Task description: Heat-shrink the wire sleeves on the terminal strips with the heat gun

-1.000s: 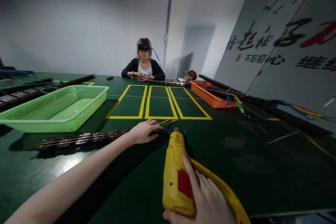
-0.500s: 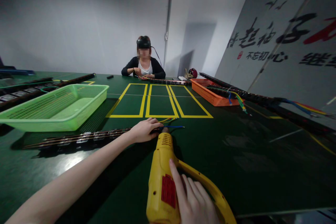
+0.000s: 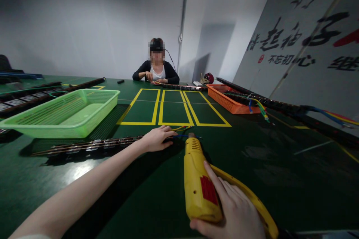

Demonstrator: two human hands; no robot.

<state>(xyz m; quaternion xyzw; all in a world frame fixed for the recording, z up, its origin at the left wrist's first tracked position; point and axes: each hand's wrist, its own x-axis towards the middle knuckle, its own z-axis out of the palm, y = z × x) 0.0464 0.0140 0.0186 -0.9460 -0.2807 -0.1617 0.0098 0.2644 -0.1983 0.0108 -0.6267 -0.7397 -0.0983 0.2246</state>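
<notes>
My right hand (image 3: 234,207) is wrapped round a yellow heat gun (image 3: 195,183) with a red patch on its side. The gun's metal nozzle (image 3: 191,135) points away from me, close to a blue wire (image 3: 183,136). My left hand (image 3: 157,139) is closed over the right end of a long dark strip (image 3: 110,144) with shiny square parts and thin wires along it. Yellow and green wires (image 3: 182,129) stick out past my left fingers. How those fingers hold the strip's end is partly hidden under the hand.
A green basket (image 3: 80,131) stands at left and an orange basket (image 3: 238,109) at right, with wired strips by both. Yellow tape (image 3: 174,123) marks rectangles on the green table (image 3: 157,201). Across it, a person (image 3: 157,69) handles another wired strip (image 3: 182,87).
The heat gun has moved right with my right hand, its nozzle shifting from beside my left fingertips to farther along the wires. My left hand stays at the strip's end. The view has shifted slightly.
</notes>
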